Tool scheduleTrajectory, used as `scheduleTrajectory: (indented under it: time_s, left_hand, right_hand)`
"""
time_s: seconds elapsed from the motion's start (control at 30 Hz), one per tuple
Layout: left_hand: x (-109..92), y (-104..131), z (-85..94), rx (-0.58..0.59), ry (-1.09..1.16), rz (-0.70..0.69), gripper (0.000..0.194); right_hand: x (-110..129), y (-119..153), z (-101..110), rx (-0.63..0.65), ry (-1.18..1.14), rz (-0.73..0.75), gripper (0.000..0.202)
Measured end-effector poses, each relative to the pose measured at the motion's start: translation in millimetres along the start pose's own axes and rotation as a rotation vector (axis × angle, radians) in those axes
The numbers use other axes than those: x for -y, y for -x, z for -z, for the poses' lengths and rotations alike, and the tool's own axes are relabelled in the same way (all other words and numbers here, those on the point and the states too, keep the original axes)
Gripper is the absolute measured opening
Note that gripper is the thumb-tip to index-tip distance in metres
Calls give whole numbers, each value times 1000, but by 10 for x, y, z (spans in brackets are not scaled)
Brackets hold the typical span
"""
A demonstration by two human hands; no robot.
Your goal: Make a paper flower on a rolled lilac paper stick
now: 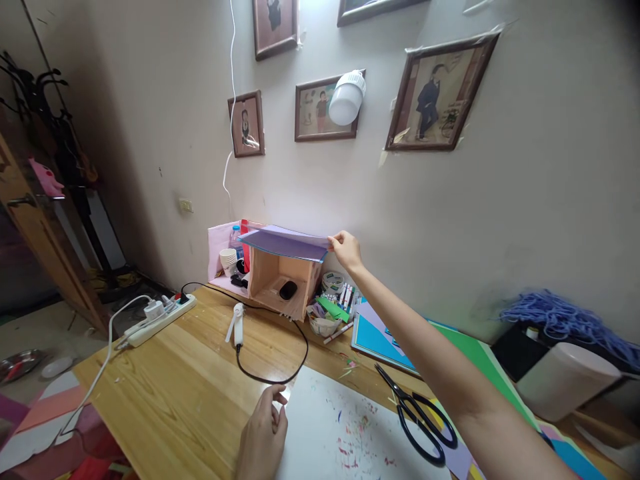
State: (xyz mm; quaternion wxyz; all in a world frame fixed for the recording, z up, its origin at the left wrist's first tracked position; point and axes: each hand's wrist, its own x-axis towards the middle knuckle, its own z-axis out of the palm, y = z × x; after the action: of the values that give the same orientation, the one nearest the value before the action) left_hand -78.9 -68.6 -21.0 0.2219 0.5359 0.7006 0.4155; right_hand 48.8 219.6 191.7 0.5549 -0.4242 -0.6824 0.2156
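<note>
My right hand (346, 249) reaches to the back of the table and pinches the right end of a purple sheet (300, 235). Other purple and blue sheets lie beneath it, on top of an open-fronted box (283, 273) with a dark oval object (288, 289) inside. At the front, my left hand (264, 433) rests near the left edge of a paint-marked white board (345, 433), its fingers loosely curled with nothing visible between them. Black-handled scissors (417, 417) lie on the board's right side.
A white glue gun (239, 325) with a looping black cable stands mid-table. A power strip (160, 320) sits at the left edge. Right of the box are a basket (324, 323) of scraps, markers (346, 295) and coloured sheets (377, 337). A bulb (347, 99) hangs above.
</note>
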Motion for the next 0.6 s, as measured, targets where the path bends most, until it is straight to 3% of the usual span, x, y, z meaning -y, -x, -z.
scheduleTrajectory:
  time_s: [0.13, 0.23, 0.43, 0.53, 0.6]
  left_hand:
    - [-36, 8, 27, -16, -7, -72, 23]
    - [-99, 14, 37, -12, -1, -198, 20]
    - [-397, 31, -41, 9, 8, -551, 13]
    - [-616, 78, -105, -17, 52, -844, 15]
    - [-770, 122, -152, -76, 85, -1035, 20]
  right_hand:
    - [107, -10, 230, -162, -102, 30, 17]
    - [208, 230, 637, -295, -270, 196, 20]
    - [337, 1341, 1709, -575, -272, 385, 13]
    - [222, 1987, 2194, -729, -111, 472, 14]
    - [74, 2421, 2474, -729, 24, 459, 14]
